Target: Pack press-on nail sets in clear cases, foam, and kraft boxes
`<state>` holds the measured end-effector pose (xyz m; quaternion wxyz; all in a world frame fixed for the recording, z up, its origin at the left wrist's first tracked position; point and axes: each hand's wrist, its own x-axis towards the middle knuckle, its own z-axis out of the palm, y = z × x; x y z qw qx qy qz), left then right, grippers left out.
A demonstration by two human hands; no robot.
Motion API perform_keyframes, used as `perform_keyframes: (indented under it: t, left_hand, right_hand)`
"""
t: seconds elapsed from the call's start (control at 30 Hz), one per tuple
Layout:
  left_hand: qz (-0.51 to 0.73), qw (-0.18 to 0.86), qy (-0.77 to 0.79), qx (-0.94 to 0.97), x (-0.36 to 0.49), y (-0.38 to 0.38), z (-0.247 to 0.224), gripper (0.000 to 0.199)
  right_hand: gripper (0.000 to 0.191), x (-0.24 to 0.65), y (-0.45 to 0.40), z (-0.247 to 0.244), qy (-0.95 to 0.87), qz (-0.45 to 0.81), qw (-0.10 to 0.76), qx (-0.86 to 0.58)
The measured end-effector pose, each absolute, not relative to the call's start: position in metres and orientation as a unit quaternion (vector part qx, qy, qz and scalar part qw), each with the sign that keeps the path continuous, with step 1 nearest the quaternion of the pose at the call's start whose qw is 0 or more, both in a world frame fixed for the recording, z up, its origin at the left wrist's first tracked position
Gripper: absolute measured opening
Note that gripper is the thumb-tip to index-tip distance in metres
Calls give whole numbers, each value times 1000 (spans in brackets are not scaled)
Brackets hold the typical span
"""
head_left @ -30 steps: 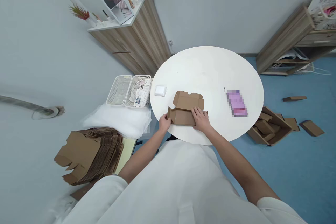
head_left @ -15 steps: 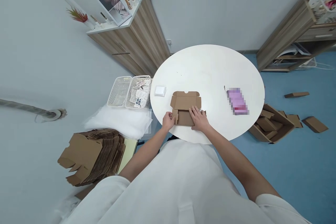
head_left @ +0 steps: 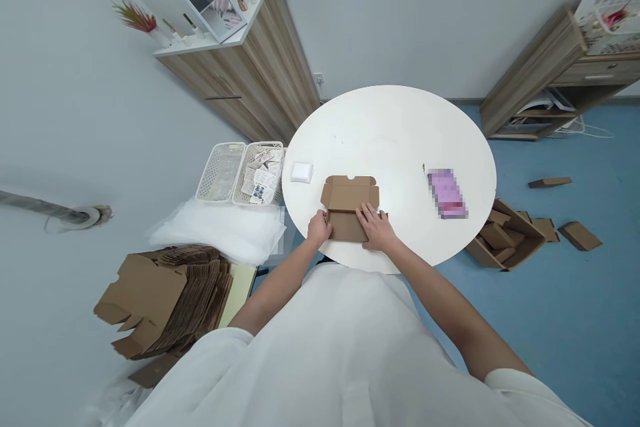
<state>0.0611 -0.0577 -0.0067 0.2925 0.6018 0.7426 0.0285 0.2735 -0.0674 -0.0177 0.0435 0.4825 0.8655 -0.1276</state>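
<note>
One stack of flat brown cardboard [head_left: 145,297] lies near left. At the round white table's [head_left: 395,133] near edge, the left hand [head_left: 319,227] grasps the left end of an open cardboard box [head_left: 350,195]; the right hand [head_left: 379,229] lies across its right part, fingers spread, though whether it grips there I cannot tell. Right of the table, a carton [head_left: 525,240] on the floor holds smaller brown boxes. Farther, a white packet [head_left: 301,172] sits left on the table, a blurred purple object [head_left: 448,193] right. A wooden cabinet [head_left: 260,60] stands far left.
</note>
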Motion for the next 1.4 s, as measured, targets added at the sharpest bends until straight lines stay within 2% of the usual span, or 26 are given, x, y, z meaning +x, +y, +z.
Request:
perform_keyframes:
  t: [0.1,0.17,0.27,0.43,0.53,0.6,0.73,0.8,0.9,1.0,1.17,1.27,1.4]
  left_hand:
    - [79,331,676,653,50,-63,0,74]
    - [64,353,615,702,45,-65,4,101]
    - [-2,354,572,740,45,-61,5,121]
    - [-24,341,585,736,59,-52,1,121]
    - [-29,342,594,728,63,-53,1,121]
    - [-28,343,599,723,65,-54,2,121]
    - [-15,349,606,715,70,-56,3,119]
    - [-10,352,610,709,73,-56,2,119]
    - [-2,353,618,702,77,-58,2,119]
    - [-8,350,617,705,80,-59,3,119]
    - [-27,340,610,715,84,-61,3,121]
    - [-28,341,610,714,86,-62,4,120]
    - [-33,346,612,710,87,-63,5,121]
  right_hand:
    - [108,277,-65,-18,868,-124,46,478]
    - [109,279,-63,-18,872,-125,50,472]
    - [111,280,-60,-17,873,-128,55,467]
    - [104,297,-61,-8,855,-145,24,497]
    - [92,323,-70,-7,766,-184,-34,614]
    - [89,339,-78,-10,670,-266,-80,689]
    - [78,344,-91,-18,538,-465,-166,684]
    - [68,336,-92,-19,530,-477,-192,674]
    - [54,322,-93,-17,567,-428,-216,670]
    - [54,313,-97,-13,602,-385,-223,664]
    - [55,304,-99,-11,652,-362,-179,642]
    - [47,301,-90,-15,588,-358,-178,703]
    - [29,302,-77,-25,551,-372,-135,735]
